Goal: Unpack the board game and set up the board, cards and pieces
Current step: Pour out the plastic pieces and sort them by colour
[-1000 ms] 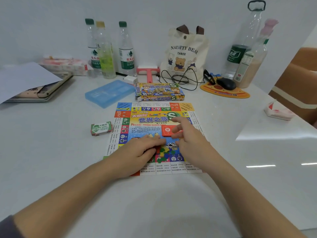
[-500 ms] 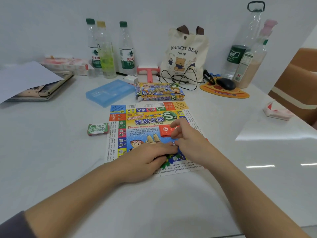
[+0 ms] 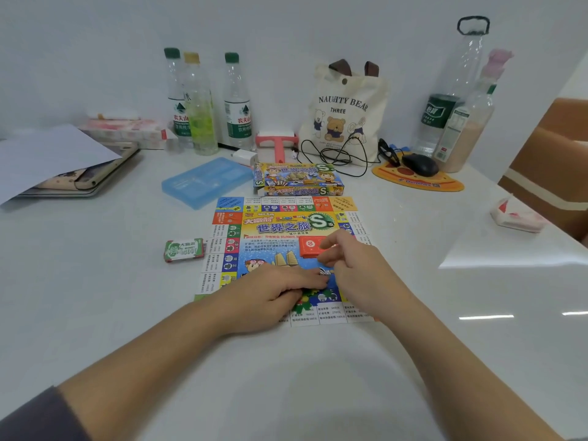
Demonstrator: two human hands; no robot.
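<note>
The colourful game board (image 3: 280, 229) lies flat in the middle of the white table. A stack of red cards (image 3: 309, 246) rests on it right of centre. The game box (image 3: 299, 181) sits just behind the board, and a green money bundle (image 3: 184, 249) lies to its left. My left hand (image 3: 270, 294) lies palm down on the board's near half, fingers curled onto a small striped item (image 3: 325, 271). My right hand (image 3: 356, 272) pinches the same item from the right. Green pieces (image 3: 304, 301) show under my left hand.
Three bottles (image 3: 203, 100) and a bear tote bag (image 3: 343, 113) stand along the back wall. A blue plastic case (image 3: 206, 181) lies behind the board on the left, papers and a tablet (image 3: 63, 167) far left. A mouse on its pad (image 3: 418, 173), two tall bottles and a tissue pack (image 3: 515, 214) are at right.
My left hand has slid right until its fingertips meet my right hand. My right fingers, spread over the red cards before, have closed into a pinch on the small striped item.
</note>
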